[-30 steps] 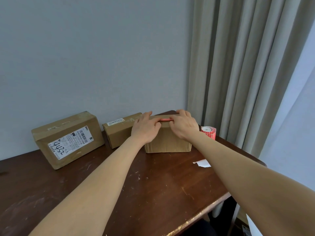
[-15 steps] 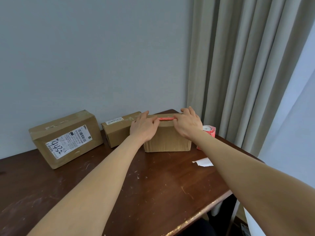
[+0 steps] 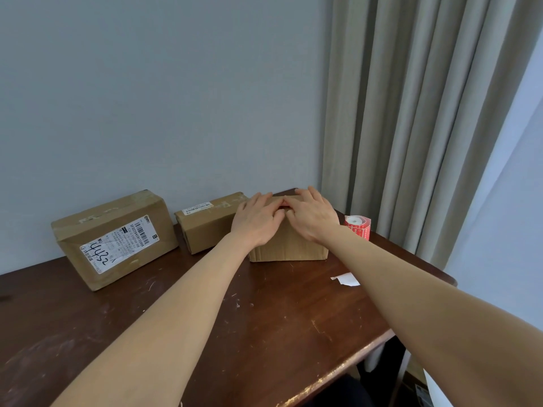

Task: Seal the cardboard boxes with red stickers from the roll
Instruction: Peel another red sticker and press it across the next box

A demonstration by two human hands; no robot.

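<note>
Against a grey wall and a pale curtain stands a dark wooden table (image 3: 264, 318), and the work happens at its far side, a little right of the middle of the frame. Both hands lie flat on the top of a small cardboard box (image 3: 289, 248). The left hand (image 3: 258, 221) and the right hand (image 3: 311, 218) meet there, fingers stretched and close together, and they grip nothing; they only press down. Between the fingertips shows a thin strip of a red sticker (image 3: 284, 205), which lies on the top of the box, most of it hidden under the hands. Both forearms reach long and almost straight from the lower corners of the frame, wrists low, palms turned down. Just to the right of this box, near the curtain, stands the roll of red stickers (image 3: 358, 227), upright and apart from the hands. To the left a second box (image 3: 205, 227) sits just beside the first one, and further left is a bigger box with a white shipping label (image 3: 117, 239). A white scrap of paper (image 3: 345, 279) lies on the table in front of the roll; it may be the backing of a sticker. I judge that the first box is almost sealed. On the two other boxes I see no red sticker, so they probably remain to be done.
</note>
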